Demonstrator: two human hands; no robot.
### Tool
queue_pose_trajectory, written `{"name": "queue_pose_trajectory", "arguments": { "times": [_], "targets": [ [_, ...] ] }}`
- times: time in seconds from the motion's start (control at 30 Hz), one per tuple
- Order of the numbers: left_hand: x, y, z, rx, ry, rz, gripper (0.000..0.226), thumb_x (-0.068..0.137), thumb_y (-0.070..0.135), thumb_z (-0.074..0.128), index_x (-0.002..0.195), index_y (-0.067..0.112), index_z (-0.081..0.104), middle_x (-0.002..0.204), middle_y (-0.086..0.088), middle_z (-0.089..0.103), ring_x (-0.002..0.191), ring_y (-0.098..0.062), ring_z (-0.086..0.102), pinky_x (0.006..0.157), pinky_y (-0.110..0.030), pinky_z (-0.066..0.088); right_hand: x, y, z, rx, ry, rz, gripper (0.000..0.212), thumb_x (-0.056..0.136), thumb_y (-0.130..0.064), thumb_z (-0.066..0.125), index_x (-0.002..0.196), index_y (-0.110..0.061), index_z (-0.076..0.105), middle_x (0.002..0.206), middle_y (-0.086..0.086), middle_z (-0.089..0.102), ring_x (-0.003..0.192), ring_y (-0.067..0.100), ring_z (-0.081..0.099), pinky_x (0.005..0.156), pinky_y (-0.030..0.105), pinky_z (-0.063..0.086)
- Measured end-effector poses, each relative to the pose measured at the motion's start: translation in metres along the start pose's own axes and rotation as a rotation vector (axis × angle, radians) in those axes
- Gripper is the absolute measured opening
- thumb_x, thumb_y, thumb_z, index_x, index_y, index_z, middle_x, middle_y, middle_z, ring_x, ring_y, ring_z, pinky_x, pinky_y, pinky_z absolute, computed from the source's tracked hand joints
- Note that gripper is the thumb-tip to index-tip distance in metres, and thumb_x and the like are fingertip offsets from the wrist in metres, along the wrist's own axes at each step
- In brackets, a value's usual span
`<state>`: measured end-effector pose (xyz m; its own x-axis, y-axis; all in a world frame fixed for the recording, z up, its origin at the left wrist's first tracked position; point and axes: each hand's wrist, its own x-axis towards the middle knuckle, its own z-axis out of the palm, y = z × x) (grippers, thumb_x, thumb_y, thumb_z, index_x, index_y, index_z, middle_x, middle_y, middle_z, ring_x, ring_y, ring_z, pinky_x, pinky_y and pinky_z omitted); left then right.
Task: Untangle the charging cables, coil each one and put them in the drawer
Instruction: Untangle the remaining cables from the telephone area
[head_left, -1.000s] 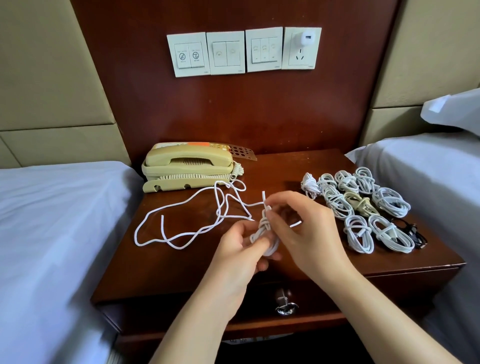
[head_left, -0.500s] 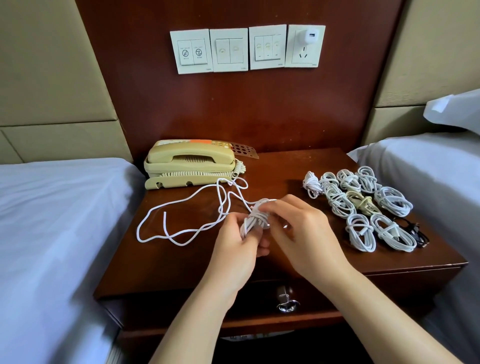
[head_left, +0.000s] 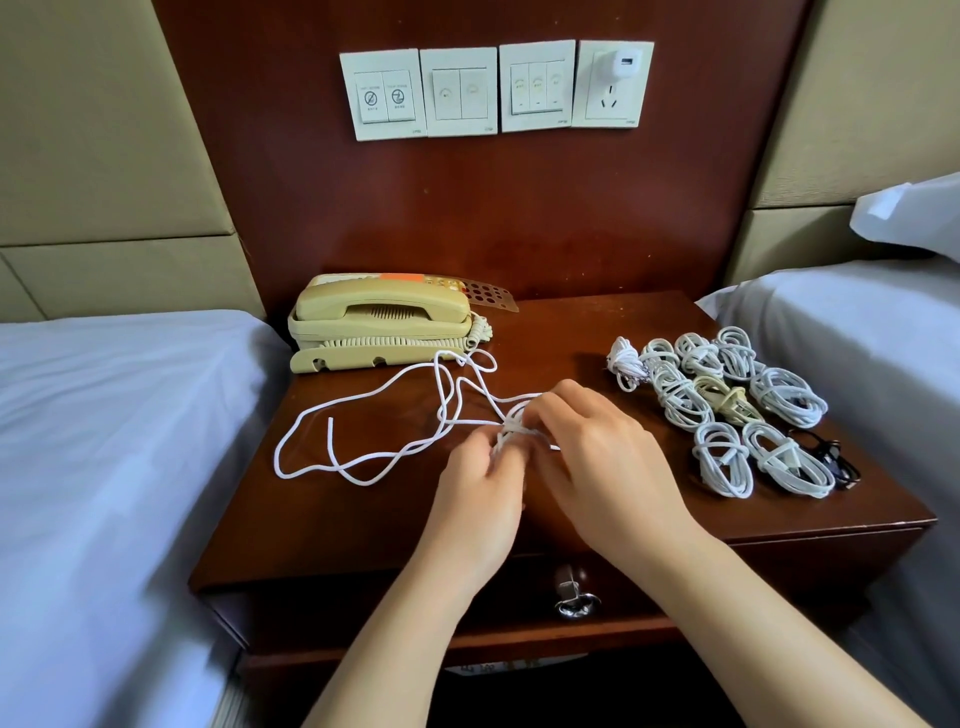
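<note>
A long white cable (head_left: 363, 457) lies in loose loops on the left half of the wooden nightstand (head_left: 363, 519). Its near end is bunched into a small coil (head_left: 511, 428) over the middle of the top. My left hand (head_left: 480, 486) pinches that coil from below. My right hand (head_left: 597, 457) covers it from the right, fingers curled around the strands. Several coiled white cables (head_left: 722, 405) and one black cable (head_left: 831, 460) lie together on the right side. The drawer (head_left: 675, 592) under the top is shut, with a metal pull (head_left: 574, 597).
A beige telephone (head_left: 382, 322) stands at the back left of the nightstand. White beds flank it, the left bed (head_left: 104, 441) and the right bed (head_left: 857, 332). Wall switches and a socket with a white charger (head_left: 623, 65) sit on the wood panel above.
The cable's free end that stuck up between my fingers has been wound down into the coil. Both hands have closed in and lowered toward the nightstand top. The loose loops have shifted slightly.
</note>
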<state>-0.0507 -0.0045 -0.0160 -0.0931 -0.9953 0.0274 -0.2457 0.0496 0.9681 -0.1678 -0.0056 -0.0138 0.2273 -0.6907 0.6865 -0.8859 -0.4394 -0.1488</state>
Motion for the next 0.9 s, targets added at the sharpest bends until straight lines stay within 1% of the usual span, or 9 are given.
{"name": "queue_pose_trajectory", "arguments": {
  "times": [0.1, 0.2, 0.33, 0.43, 0.5, 0.6, 0.67, 0.8, 0.9],
  "targets": [
    [0.002, -0.006, 0.002, 0.124, 0.026, 0.059, 0.025, 0.100, 0.029, 0.035, 0.094, 0.017, 0.056, 0.071, 0.006, 0.052, 0.062, -0.009, 0.049, 0.063, -0.025, 0.039, 0.000, -0.001, 0.004, -0.120, -0.036, -0.004, 0.022, 0.068, -0.011, 0.077, 0.074, -0.012, 0.056, 0.075, 0.000, 0.054, 0.063, 0.020, 0.055, 0.039, 0.019, 0.017],
    [0.002, -0.009, -0.002, 0.213, 0.022, 0.092, 0.024, 0.101, 0.026, 0.033, 0.104, 0.020, 0.056, 0.081, 0.007, 0.057, 0.068, -0.005, 0.054, 0.061, -0.020, 0.040, 0.000, 0.000, 0.007, -0.156, -0.063, -0.031, 0.025, 0.066, -0.012, 0.080, 0.072, -0.013, 0.056, 0.073, 0.000, 0.054, 0.062, 0.018, 0.055, 0.044, 0.019, 0.019],
    [0.002, -0.010, -0.005, 0.209, -0.005, 0.108, 0.023, 0.100, 0.024, 0.035, 0.099, 0.020, 0.058, 0.072, 0.009, 0.054, 0.057, -0.001, 0.050, 0.063, -0.026, 0.045, 0.001, 0.005, 0.008, 0.049, -0.121, 0.000, 0.009, 0.085, -0.018, 0.059, 0.080, -0.012, 0.056, 0.081, 0.000, 0.051, 0.072, 0.019, 0.051, 0.043, 0.021, 0.028],
    [0.003, -0.010, -0.004, 0.195, -0.003, 0.133, 0.025, 0.100, 0.025, 0.035, 0.109, 0.021, 0.059, 0.073, 0.009, 0.054, 0.062, -0.004, 0.053, 0.068, -0.030, 0.047, 0.003, 0.010, 0.008, 0.271, -0.184, 0.100, 0.015, 0.092, -0.022, 0.044, 0.085, -0.014, 0.055, 0.087, -0.003, 0.047, 0.079, 0.016, 0.046, 0.057, 0.030, 0.042],
    [0.004, -0.008, -0.003, 0.199, 0.004, 0.161, 0.027, 0.100, 0.024, 0.035, 0.114, 0.021, 0.058, 0.077, 0.007, 0.057, 0.063, -0.006, 0.055, 0.066, -0.032, 0.047, 0.004, 0.011, 0.006, 0.433, -0.212, 0.155, 0.014, 0.095, -0.015, 0.047, 0.083, -0.019, 0.053, 0.085, -0.004, 0.045, 0.079, 0.012, 0.044, 0.067, 0.023, 0.039],
    [0.006, -0.008, -0.002, 0.221, 0.004, 0.195, 0.030, 0.100, 0.024, 0.034, 0.120, 0.019, 0.057, 0.089, 0.005, 0.063, 0.070, -0.009, 0.059, 0.069, -0.033, 0.050, 0.006, 0.012, 0.000, 0.601, -0.270, 0.243, 0.024, 0.095, -0.011, 0.052, 0.079, -0.029, 0.052, 0.081, -0.006, 0.044, 0.074, 0.006, 0.043, 0.068, 0.014, 0.035],
    [0.006, -0.009, -0.002, 0.225, 0.003, 0.222, 0.031, 0.100, 0.024, 0.034, 0.119, 0.018, 0.057, 0.086, 0.004, 0.061, 0.072, -0.007, 0.056, 0.074, -0.033, 0.049, 0.006, 0.014, -0.003, 0.646, -0.311, 0.268, 0.024, 0.095, -0.013, 0.052, 0.078, -0.030, 0.054, 0.079, -0.007, 0.043, 0.072, 0.004, 0.042, 0.068, 0.013, 0.035],
    [0.006, -0.009, -0.001, 0.033, -0.060, 0.130, 0.029, 0.101, 0.018, 0.034, 0.106, 0.024, 0.061, 0.074, 0.010, 0.057, 0.067, -0.004, 0.053, 0.068, -0.026, 0.047, 0.005, 0.014, -0.002, 0.633, -0.318, 0.316, 0.014, 0.094, -0.014, 0.055, 0.082, -0.020, 0.059, 0.080, -0.007, 0.043, 0.071, 0.001, 0.043, 0.067, 0.012, 0.034],
    [0.010, -0.009, 0.002, -0.200, -0.088, 0.031, 0.030, 0.101, 0.014, 0.034, 0.103, 0.017, 0.064, 0.071, 0.013, 0.058, 0.072, -0.006, 0.051, 0.066, -0.025, 0.041, 0.003, 0.003, 0.003, 0.530, -0.131, 0.368, 0.013, 0.090, -0.016, 0.060, 0.081, -0.026, 0.057, 0.081, -0.012, 0.044, 0.074, -0.001, 0.047, 0.065, 0.010, 0.037]
  ]
}}
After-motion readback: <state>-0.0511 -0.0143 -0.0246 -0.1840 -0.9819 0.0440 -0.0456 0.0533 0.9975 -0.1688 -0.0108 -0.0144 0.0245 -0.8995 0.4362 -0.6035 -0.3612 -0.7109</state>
